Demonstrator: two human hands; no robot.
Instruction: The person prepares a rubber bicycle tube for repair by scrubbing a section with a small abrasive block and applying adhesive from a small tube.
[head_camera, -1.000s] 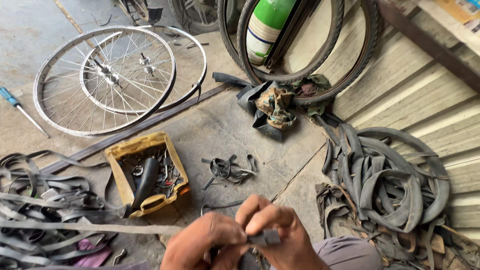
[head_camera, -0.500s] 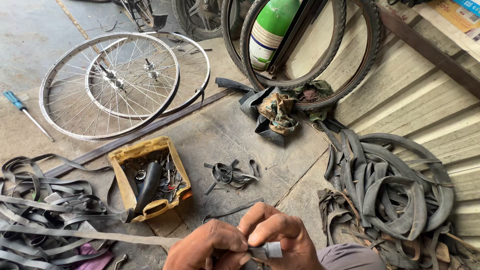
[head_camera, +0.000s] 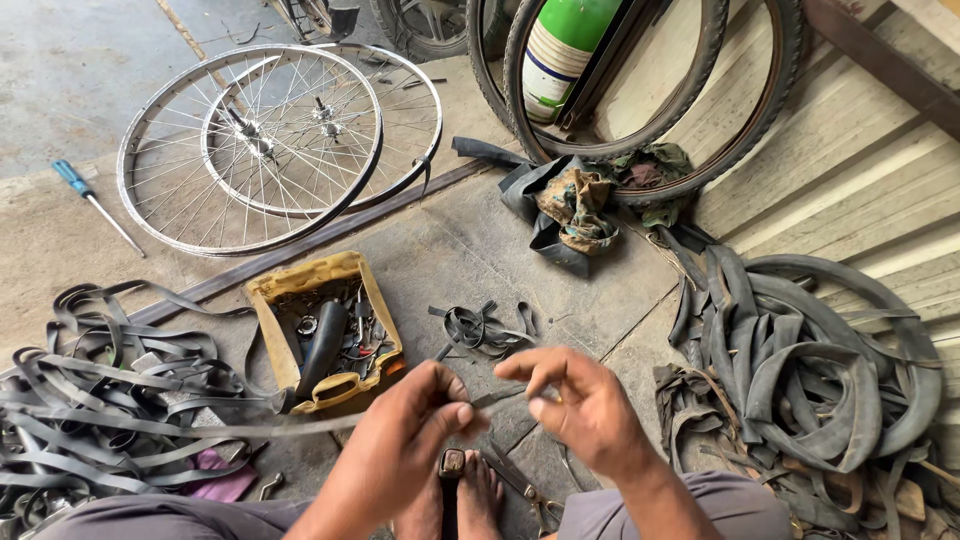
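Observation:
My left hand (head_camera: 405, 440) pinches a long thin grey rubber strip (head_camera: 180, 428) that runs off to the left across the floor. My right hand (head_camera: 575, 405) pinches the strip's other end between thumb and fingers, a short way from the left hand. Below the hands my bare foot (head_camera: 478, 495) rests on the concrete, with a small dark tool (head_camera: 452, 470) held upright against it. A pair of scissors (head_camera: 528, 490) lies beside the foot.
A yellow tray (head_camera: 262, 292) of small parts and a black handle sits left of centre. Two spoked wheel rims (head_camera: 262, 150) lie behind it, a blue screwdriver (head_camera: 92, 203) at left. Rubber strips (head_camera: 100, 400) pile at left, old inner tubes (head_camera: 800, 370) at right, tyres (head_camera: 650, 110) lean behind.
My hands have moved apart and up from a tight clasp, drawing the strip out between them. The view has shifted slightly, showing my foot.

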